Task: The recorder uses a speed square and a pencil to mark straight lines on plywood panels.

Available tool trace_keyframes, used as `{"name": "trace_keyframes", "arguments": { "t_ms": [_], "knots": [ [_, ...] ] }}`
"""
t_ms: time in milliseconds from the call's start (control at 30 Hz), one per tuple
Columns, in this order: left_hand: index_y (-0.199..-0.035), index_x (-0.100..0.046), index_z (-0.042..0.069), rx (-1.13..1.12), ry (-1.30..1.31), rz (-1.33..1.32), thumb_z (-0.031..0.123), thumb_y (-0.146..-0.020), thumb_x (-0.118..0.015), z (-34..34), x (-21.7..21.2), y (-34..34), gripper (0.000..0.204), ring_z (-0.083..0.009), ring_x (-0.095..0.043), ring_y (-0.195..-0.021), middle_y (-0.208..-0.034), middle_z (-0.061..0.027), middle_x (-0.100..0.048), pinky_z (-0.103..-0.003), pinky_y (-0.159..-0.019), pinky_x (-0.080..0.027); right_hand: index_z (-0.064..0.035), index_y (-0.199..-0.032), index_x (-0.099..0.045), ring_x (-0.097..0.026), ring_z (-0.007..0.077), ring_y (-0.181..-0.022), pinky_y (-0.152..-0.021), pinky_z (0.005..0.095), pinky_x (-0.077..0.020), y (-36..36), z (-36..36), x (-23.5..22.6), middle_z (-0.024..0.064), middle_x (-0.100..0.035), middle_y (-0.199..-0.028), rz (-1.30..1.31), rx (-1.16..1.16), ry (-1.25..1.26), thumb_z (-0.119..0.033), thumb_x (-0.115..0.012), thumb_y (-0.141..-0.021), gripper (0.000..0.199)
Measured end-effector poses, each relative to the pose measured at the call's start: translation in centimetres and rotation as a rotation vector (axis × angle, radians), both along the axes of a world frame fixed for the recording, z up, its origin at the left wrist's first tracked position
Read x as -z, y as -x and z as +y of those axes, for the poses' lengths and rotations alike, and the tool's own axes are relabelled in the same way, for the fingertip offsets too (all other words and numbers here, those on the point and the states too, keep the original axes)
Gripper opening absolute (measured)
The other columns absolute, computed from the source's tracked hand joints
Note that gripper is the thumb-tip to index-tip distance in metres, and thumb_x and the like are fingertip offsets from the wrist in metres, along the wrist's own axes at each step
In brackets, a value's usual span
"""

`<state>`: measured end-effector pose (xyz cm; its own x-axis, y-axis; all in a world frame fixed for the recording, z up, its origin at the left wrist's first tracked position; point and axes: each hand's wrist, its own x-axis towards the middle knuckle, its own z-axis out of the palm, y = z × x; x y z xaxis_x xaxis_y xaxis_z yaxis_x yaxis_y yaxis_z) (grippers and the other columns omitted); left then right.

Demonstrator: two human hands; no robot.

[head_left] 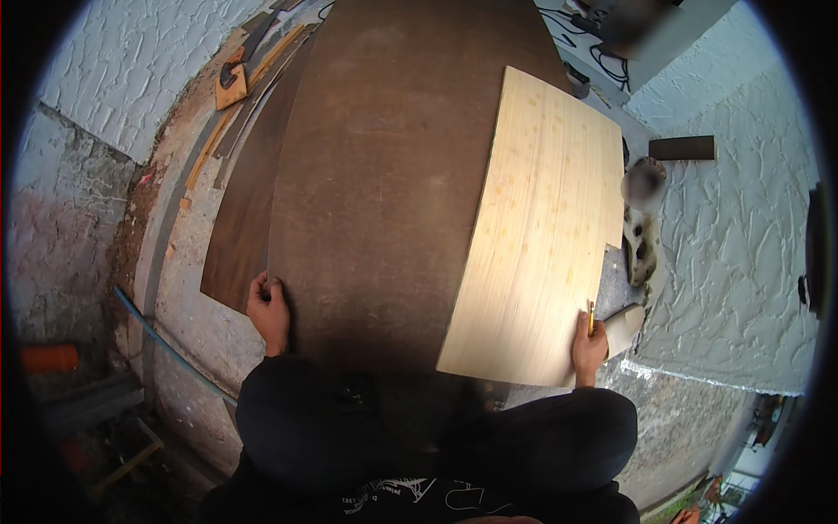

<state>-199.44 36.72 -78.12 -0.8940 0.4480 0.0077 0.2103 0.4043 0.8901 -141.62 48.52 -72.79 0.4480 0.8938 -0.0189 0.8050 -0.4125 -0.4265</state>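
Rough white-plastered walls (148, 61) are seen enclosing a worn concrete floor (201, 323), on which a large dark brown board (375, 175) is laid flat. A pale wooden panel (541, 227), notched at its right edge, is laid over the brown board's right side, and a darker veneer sheet (240, 236) is tucked under its left side. The brown board's left edge is gripped by the left hand (269, 310), fingers curled narrowly over it. The pale panel's lower right corner is pressed by the right hand (589, 345), in whose closed fingers a yellow pencil (591, 316) is held upright. Offcuts of wood (231, 87) are scattered along the far left wall. A dark rectangular block (682, 148) is seen against the right wall, and an orange pipe (48, 358) at the left. No labels can be made out.
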Motion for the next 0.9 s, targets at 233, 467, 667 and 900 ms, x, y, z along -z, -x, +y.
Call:
{"name": "trace_keyframes", "arguments": {
  "t_ms": [233,467,667,900],
  "knots": [
    [-0.119,-0.064,0.003,0.071,0.16,0.141,0.024,-0.096,-0.057,0.4,0.0,-0.3,0.033,-0.0354,-0.068,-0.094,-0.101,-0.0204,-0.072,-0.042,-0.082,-0.051,0.012,-0.101,-0.07,-0.068,0.0462,-0.097,-0.09,0.0476,-0.0501,-3.6,2.1,1.2,0.0345,-0.069,-0.097,0.036,0.031,0.189,-0.07,-0.06,-0.087,0.084],
    [-0.119,-0.063,0.005,0.095,0.278,0.133,0.03,-0.097,-0.052,0.2,-1.1,-0.3,0.035,-0.0448,-0.065,-0.101,-0.106,-0.024,-0.07,-0.047,-0.085,-0.049,0.0184,-0.099,-0.069,-0.065,0.0505,-0.107,-0.097,0.0487,-0.0474,-1.9,1.9,-0.3,0.0421,-0.065,-0.1,0.04,0.056,0.281,-0.076,-0.057,-0.085,0.096],
    [-0.119,-0.064,0.004,0.108,0.276,0.127,0.032,-0.098,-0.052,0.4,-1.1,-0.4,0.037,-0.0465,-0.064,-0.104,-0.11,-0.0248,-0.07,-0.049,-0.087,-0.049,0.0191,-0.1,-0.068,-0.067,0.0471,-0.101,-0.092,0.0477,-0.0492,-1.6,1.8,-0.5,0.0392,-0.067,-0.099,0.087,0.11,0.228,-0.072,-0.061,-0.085,0.092],
    [-0.12,-0.065,-0.001,0.062,0.436,0.196,0.049,-0.101,-0.053,0.2,-0.8,3.1,0.054,-0.0474,-0.064,-0.107,-0.113,-0.0279,-0.069,-0.047,-0.091,-0.049,0.0129,-0.106,-0.07,-0.066,0.0174,-0.086,-0.079,0.0326,-0.0523,-3.8,0.1,-4.6,0.0148,-0.074,-0.095,0.361,-0.012,0.034,-0.037,-0.086,-0.081,0.058]
  ]
}}
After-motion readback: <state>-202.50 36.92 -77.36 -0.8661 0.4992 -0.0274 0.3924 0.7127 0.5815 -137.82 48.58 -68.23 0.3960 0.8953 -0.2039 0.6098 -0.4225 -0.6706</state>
